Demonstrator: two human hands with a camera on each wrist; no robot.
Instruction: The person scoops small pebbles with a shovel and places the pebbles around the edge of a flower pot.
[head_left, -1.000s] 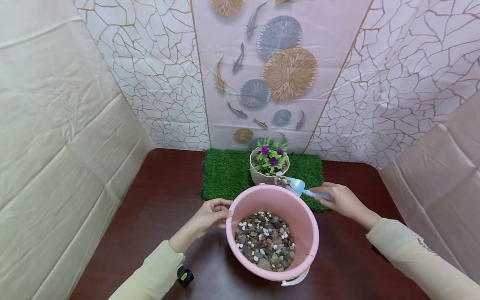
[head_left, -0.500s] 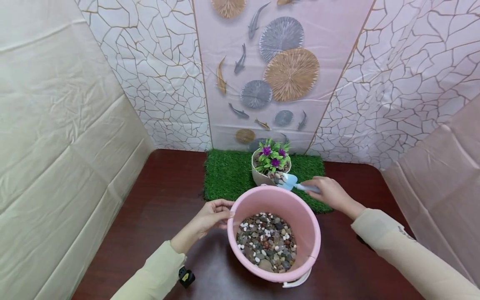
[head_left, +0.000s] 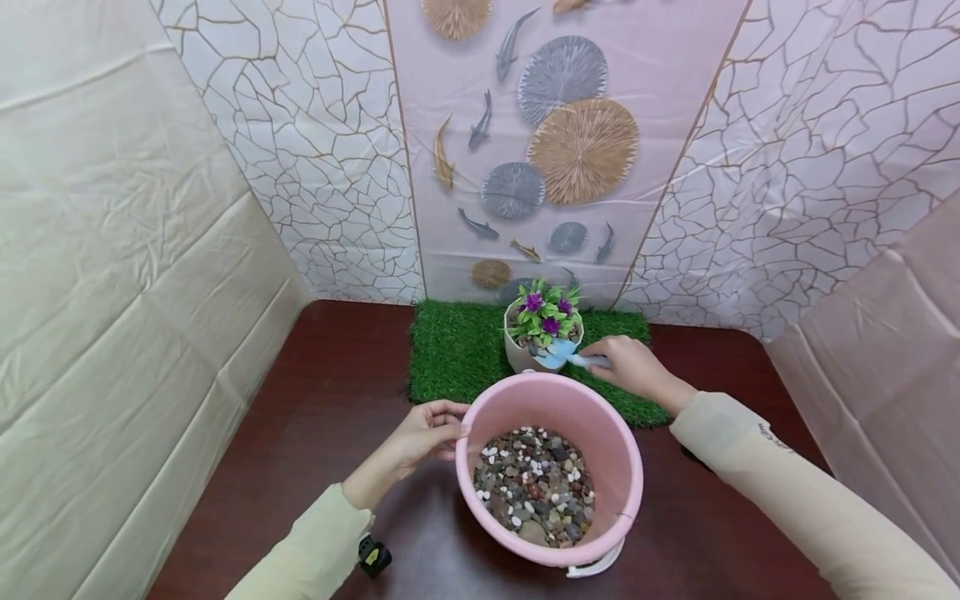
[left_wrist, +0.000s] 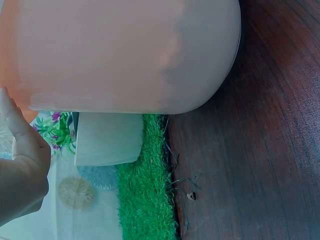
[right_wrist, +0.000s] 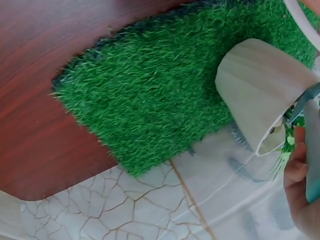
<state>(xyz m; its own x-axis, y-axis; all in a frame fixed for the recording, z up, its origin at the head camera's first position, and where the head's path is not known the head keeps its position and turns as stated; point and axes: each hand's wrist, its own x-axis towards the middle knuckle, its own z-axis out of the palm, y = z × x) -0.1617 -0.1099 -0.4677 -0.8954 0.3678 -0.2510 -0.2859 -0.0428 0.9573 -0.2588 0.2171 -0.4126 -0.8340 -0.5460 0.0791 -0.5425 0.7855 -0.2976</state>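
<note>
My right hand grips the grey handle of a small light-blue scoop. The scoop's blade tilts over the front rim of a white flower pot, which holds stones and a plant with purple flowers. In the right wrist view the scoop reaches the mouth of the pot. At the left rim of a pink bucket, my left hand pinches the edge between thumb and fingers. Mixed pebbles cover the bucket's bottom.
The pot stands on a green artificial grass mat at the back of the dark red-brown table. The bucket's white handle hangs at its front. Patterned cloth walls enclose the table's back and sides.
My right hand has moved left and away from me, bringing the scoop from beside the pot to its rim. The stones on the blade have gone from it. My left hand stays at the bucket.
</note>
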